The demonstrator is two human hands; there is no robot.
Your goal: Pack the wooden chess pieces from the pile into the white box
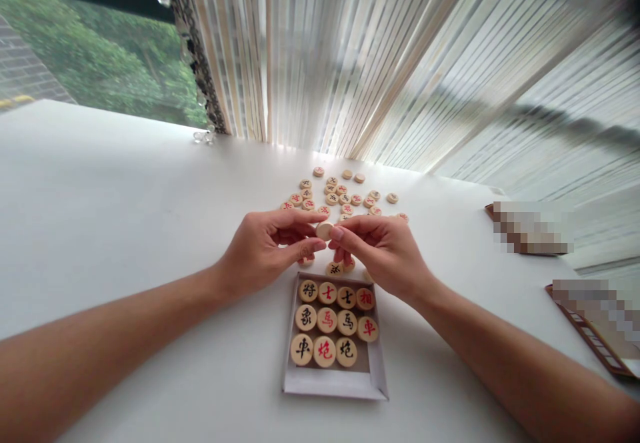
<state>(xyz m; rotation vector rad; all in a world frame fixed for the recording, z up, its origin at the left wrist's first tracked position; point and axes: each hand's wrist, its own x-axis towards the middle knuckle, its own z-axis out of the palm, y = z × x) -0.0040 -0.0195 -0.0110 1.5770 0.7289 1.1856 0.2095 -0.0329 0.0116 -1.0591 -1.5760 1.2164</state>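
1. Grip: the left hand (265, 243) and the right hand (387, 249) are both pinching one held disc (324, 231), which is sitting between their fingertips with a blank face showing. Contact is resting on the rim only; in my judgement a slackening or uneven push could be letting it slip or spin. The disc is showing as round, thick and pale, apparently smooth wood.

2. Just below the grip: some half-hidden discs (335, 268) are lying between the hands and the box; a lowered knuckle could be knocking them.

3. Below these, on the wearer's side: a shallow box (330, 384) is holding boxed discs (327, 320) in rows of four, four and three, their characters showing black or red. The walls are looking thin and card-like; a bump from a wrist could be shifting the box and disordering the rows.

4. Beyond the grip: loose discs (344, 199) are lying scattered, some touching. A forward-swinging finger could be pushing them about, since the white table (125, 229) is appearing smooth and offering little hold.

5. Farthest beyond the grip: a string-like curtain (310, 43) is hanging in fine pale strands, well apart from the hands.
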